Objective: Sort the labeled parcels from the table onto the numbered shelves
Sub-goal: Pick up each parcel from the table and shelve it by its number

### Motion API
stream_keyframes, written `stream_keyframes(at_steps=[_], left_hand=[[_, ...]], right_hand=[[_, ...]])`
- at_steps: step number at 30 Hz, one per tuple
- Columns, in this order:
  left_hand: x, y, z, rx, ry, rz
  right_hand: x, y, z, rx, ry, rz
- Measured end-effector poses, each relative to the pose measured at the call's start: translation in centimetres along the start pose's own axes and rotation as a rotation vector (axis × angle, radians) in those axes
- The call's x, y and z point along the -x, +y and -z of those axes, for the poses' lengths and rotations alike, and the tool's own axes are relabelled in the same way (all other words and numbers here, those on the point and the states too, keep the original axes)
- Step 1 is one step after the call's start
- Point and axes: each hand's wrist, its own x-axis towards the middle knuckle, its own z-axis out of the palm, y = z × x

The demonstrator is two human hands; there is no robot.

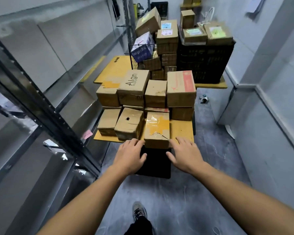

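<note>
As two hands [130, 156] [185, 154] flank one parcel [157, 133], two parcels [128, 124] sit leftward.

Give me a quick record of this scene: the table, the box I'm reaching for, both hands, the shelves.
table: yellow top, stacked boxes
taped box: yellow tape on top, at the table's front edge
left hand: fingers straight, at the taped box's left side
right hand: fingers straight, at its right side
contact: cannot tell
shelves: metal, on the left; no numbers readable
crate: black, further back
</note>
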Motion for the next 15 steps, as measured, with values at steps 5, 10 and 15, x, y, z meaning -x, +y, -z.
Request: stream_keyframes(at_steps=[5,10,15], left_hand=[[-5.4,-0.3,-0.9,0.0,-0.03,-0.019],[-10.3,-1.4,-2.3,0.037,-0.054,-0.022],[-14.8,-2.7,-3.5,0.087,-0.088,-0.006]], right_hand=[[-3.7,1.0,-0.5,-0.021,-0.034,-0.03],[-7.8,1.7,-1.1,0.006,-0.096,-0.068],[-11.9,2.2,-1.8,-0.002,-0.141,-0.121]])
